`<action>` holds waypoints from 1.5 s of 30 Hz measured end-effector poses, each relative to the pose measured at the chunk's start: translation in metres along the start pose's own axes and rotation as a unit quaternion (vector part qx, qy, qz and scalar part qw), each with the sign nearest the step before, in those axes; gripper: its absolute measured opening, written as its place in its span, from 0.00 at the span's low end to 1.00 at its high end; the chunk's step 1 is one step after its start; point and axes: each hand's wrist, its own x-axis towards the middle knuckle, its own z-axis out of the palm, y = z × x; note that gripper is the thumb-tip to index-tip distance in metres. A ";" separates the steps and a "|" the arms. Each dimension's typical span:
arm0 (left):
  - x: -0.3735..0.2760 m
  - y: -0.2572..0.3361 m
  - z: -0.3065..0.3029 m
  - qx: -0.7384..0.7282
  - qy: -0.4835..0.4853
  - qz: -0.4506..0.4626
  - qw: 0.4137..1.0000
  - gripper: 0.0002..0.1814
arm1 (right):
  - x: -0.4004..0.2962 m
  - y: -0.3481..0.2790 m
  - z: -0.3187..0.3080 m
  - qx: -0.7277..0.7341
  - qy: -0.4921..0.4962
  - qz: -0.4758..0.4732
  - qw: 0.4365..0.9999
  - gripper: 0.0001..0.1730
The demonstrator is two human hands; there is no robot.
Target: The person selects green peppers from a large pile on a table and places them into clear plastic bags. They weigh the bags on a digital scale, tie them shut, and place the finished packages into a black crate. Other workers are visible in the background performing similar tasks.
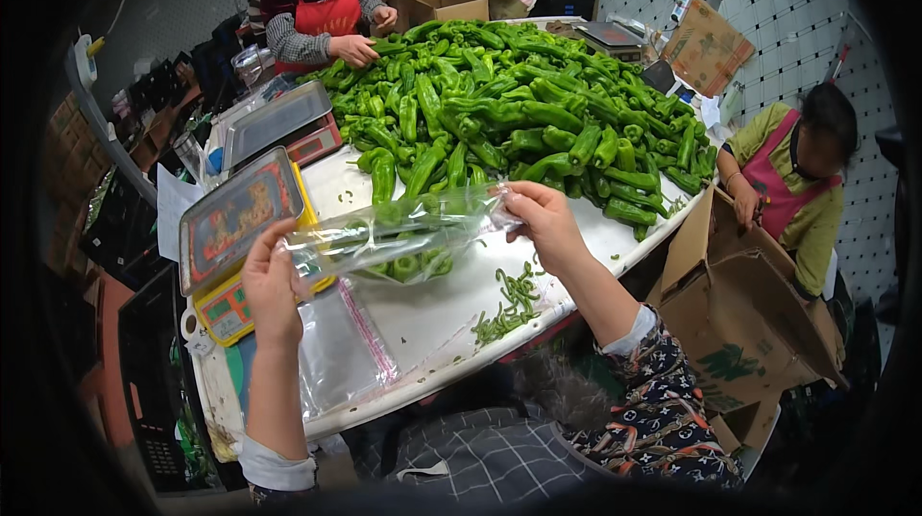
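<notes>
A clear plastic bag (374,235) is stretched between my two hands above the white table (432,321). My left hand (272,285) pinches one end beside the yellow scale. The other end is gathered in the fingers of my right hand (544,224). Green peppers (414,267) show through the film; I cannot tell whether they lie inside the bag or behind it. Just beyond the bag rises a large heap of long green peppers (504,98). A stack of flat clear bags (335,350) with pink-printed edges lies below my left hand.
Left stand a yellow scale (241,217) and a red scale (277,123). Loose pepper stems (508,307) lie near the table's front edge. An open cardboard box (749,314) stands right, beside a person in a pink apron (771,184). Another person in a red apron (328,11) handles peppers across the table.
</notes>
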 end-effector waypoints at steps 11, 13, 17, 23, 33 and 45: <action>-0.159 -0.072 -0.024 0.125 -0.072 -0.263 0.954 0.22 | -0.144 0.111 -0.074 -0.234 0.004 0.203 0.951 0.18; -0.173 -0.081 -0.032 0.150 -0.089 -0.280 0.944 0.26 | -0.166 0.104 -0.067 -0.200 0.014 0.273 0.941 0.18; -0.183 -0.083 -0.034 0.253 -0.089 -0.214 0.939 0.31 | -0.164 0.067 -0.055 -0.488 -0.019 0.132 0.862 0.09; -0.181 -0.070 -0.034 0.159 -0.100 -0.257 0.948 0.29 | -0.140 0.045 0.019 -0.442 -0.097 -0.083 0.888 0.09; -0.180 -0.061 -0.031 0.175 -0.114 -0.246 0.947 0.28 | -0.148 0.115 0.125 -0.427 -0.292 -0.245 0.820 0.10; -0.178 -0.069 -0.035 0.102 -0.023 -0.238 0.966 0.26 | -0.162 0.117 0.026 -0.555 -0.498 -0.140 0.651 0.05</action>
